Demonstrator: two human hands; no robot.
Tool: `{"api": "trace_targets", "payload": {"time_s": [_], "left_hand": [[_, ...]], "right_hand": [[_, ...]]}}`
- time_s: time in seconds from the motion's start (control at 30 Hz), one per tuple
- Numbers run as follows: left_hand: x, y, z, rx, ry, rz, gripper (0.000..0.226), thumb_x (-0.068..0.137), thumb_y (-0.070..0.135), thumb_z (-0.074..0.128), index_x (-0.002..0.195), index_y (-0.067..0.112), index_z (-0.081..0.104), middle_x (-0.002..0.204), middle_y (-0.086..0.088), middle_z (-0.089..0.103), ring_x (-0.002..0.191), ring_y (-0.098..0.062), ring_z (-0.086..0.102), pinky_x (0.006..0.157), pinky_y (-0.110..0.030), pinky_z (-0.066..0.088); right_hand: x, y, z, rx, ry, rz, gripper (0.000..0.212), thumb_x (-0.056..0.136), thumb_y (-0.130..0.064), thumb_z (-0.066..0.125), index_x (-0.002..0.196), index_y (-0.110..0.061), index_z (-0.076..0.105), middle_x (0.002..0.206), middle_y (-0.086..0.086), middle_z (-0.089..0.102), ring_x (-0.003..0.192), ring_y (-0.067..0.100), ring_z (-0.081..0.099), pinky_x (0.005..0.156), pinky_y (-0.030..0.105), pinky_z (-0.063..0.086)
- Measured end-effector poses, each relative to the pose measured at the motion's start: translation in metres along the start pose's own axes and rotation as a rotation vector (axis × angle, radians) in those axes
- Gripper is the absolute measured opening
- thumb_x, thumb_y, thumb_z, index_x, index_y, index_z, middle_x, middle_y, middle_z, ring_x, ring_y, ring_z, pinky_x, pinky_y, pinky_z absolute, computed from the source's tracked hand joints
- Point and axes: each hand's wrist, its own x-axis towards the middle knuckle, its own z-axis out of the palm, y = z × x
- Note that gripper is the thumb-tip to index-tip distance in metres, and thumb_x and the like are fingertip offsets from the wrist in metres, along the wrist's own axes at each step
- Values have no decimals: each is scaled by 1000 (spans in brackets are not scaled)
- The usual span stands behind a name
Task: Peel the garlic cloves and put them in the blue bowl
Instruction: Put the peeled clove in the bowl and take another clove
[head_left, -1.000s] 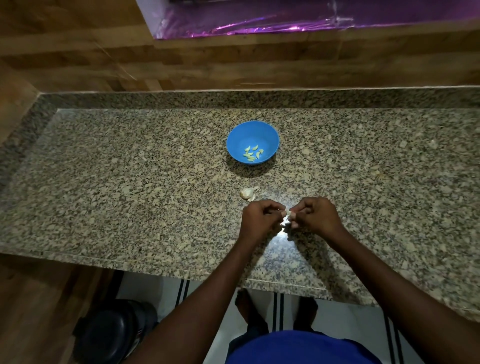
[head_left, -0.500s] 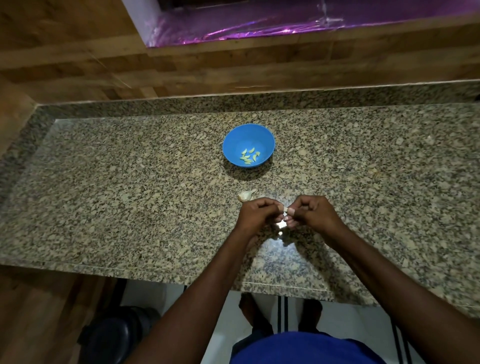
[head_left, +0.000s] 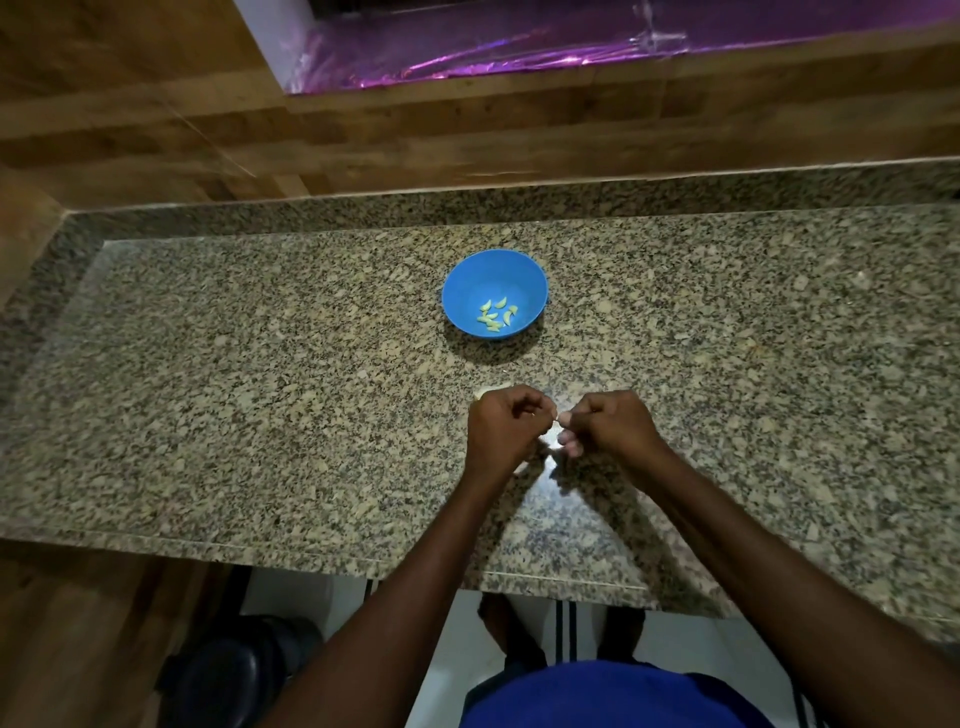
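Grips: my left hand (head_left: 501, 428) and right hand (head_left: 605, 423) are pinching one clove (head_left: 555, 429), near the bowl (head_left: 494, 292).
Care: I'm peeling skin off gently, without crushing it.

The bowl (head_left: 494, 294) stands on the counter (head_left: 208, 405) near its middle, with peeled cloves (head_left: 497, 315) lying in its bottom. At 6 o'clock from the bowl, nearer the counter's front edge, the left hand (head_left: 503, 434) and right hand (head_left: 605, 423) sit side by side, left at 9 o'clock of right, a garlic clove (head_left: 555, 429) between their fingertips. A garlic piece (head_left: 491, 389) lies on the counter at the left hand's 12 o'clock, partly hidden by it
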Motion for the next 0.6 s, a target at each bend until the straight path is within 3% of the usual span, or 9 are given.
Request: {"api": "trace_targets", "payload": {"time_s": [0.1,0.2,0.3,0.4,0.5,0.6], "left_hand": [[-1,-1,-2,9,-25,80,5,80,9,75,81,13,76,76,1,75,72,-21,71,67,-34,57],[0,-1,-1,-39,-29,34,4,81,8,75,82,11,77,75,-2,75,70,-21,71,67,-34,59],[2,5,8,-235,28,-253,3,82,2,74,83,2,76,74,-18,73,63,-22,67,68,-37,59],[4,14,15,-359,79,-479,2,81,1,75,80,0,76,79,-25,73,63,-24,65,71,-38,60],[4,14,19,-228,111,-409,3,80,4,74,79,3,77,71,-17,73,58,-23,65,58,-34,60],[1,8,17,-51,102,-149,2,77,14,74,78,14,77,68,-1,73,66,-21,71,65,-37,61]], "right_hand": [[4,-9,-9,355,-153,328,13,92,9,58,81,10,65,69,19,66,45,17,60,45,22,53],[8,-11,-14,421,-197,411,15,95,9,52,87,10,64,72,17,66,45,13,61,46,19,53],[4,-10,-11,128,-84,126,11,92,2,65,84,9,67,67,17,71,49,18,65,50,26,55],[-3,0,0,-530,172,-373,19,89,-10,70,71,-9,63,61,6,67,55,20,64,52,25,42],[-7,7,8,-788,251,-499,17,92,-17,66,78,-10,58,66,13,64,62,35,61,55,32,33],[-6,6,9,-718,276,-373,20,91,-18,67,75,-8,61,67,11,67,63,30,62,55,31,37]]}}
